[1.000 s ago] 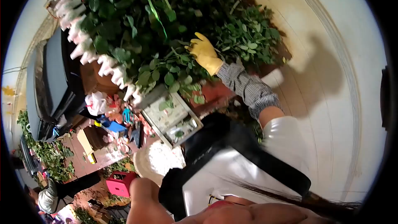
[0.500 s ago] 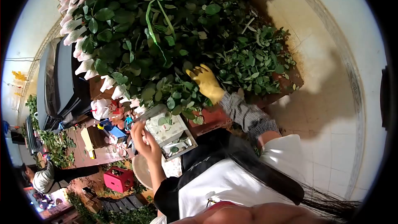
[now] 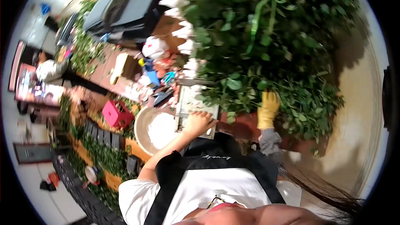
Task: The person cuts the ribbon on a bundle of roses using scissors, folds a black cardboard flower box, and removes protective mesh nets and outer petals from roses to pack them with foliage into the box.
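My bare left hand [image 3: 199, 123] is over the shallow tray [image 3: 181, 109], its fingers curled; what they hold, if anything, is hidden. Against the near edge of the leafy pile [image 3: 291, 50] rests my right hand [image 3: 268, 107] in a yellow glove, fingers stretched towards the leaves, with nothing visibly held. Green ties [image 3: 257, 18] lie on top of the foliage. Pale pink netted flower heads [image 3: 183, 31] line the pile's left side.
A round tub [image 3: 141, 131] with white contents is left of the tray. Beyond it are a pink stool [image 3: 118, 113], a cardboard box [image 3: 123, 67], a white bag [image 3: 155, 47] and dark bins [image 3: 125, 6]. Another person [image 3: 51, 71] stands at the far left.
The view has swung left, so the pile appears farther right. My left hand has come over the tray, fingers now curled. My gloved right hand stays by the pile's near edge.
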`<state>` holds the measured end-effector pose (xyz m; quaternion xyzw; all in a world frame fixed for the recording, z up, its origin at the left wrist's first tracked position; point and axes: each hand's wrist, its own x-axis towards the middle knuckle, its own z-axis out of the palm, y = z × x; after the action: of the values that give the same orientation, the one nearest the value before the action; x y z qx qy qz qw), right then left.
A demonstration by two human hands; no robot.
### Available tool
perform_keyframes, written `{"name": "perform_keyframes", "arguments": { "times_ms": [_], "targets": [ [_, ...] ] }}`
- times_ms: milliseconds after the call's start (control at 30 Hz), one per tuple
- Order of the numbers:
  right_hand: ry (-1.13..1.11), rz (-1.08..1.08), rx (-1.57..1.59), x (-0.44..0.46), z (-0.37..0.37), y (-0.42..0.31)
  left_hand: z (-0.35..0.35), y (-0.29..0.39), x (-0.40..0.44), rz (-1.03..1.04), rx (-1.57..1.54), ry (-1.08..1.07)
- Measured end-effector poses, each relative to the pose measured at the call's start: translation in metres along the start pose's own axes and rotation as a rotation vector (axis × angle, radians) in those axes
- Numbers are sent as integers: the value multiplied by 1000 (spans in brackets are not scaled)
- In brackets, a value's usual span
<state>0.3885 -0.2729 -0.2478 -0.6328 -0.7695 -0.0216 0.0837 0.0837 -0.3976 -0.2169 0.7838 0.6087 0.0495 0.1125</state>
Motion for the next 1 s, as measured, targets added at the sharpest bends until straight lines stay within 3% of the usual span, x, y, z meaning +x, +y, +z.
{"name": "perform_keyframes", "arguments": {
  "times_ms": [133,300,400,567,633,700,900,967,1000],
  "targets": [
    [83,-220,128,-6,-25,15,-1,-17,3,185,-17,-52],
    [265,-35,-16,-10,-80,14,16,-34,8,410,37,13],
    [477,-174,-12,17,-159,-27,11,-34,9,442,20,45],
    [277,-119,-100,50,-105,-39,11,-39,3,516,17,36],
    [-43,1,-258,72,-8,-20,13,-44,-7,535,2,15],
    [142,-122,-151,54,44,-24,10,-46,-15,532,-70,21],
    [-281,-71,-346,15,-68,-71,9,-45,-14,561,-4,12],
    [11,43,-161,-8,-67,-71,3,-48,-12,605,1,43],
    [41,96,-123,-23,-69,-76,2,-48,-12,612,2,43]
  ]
}}
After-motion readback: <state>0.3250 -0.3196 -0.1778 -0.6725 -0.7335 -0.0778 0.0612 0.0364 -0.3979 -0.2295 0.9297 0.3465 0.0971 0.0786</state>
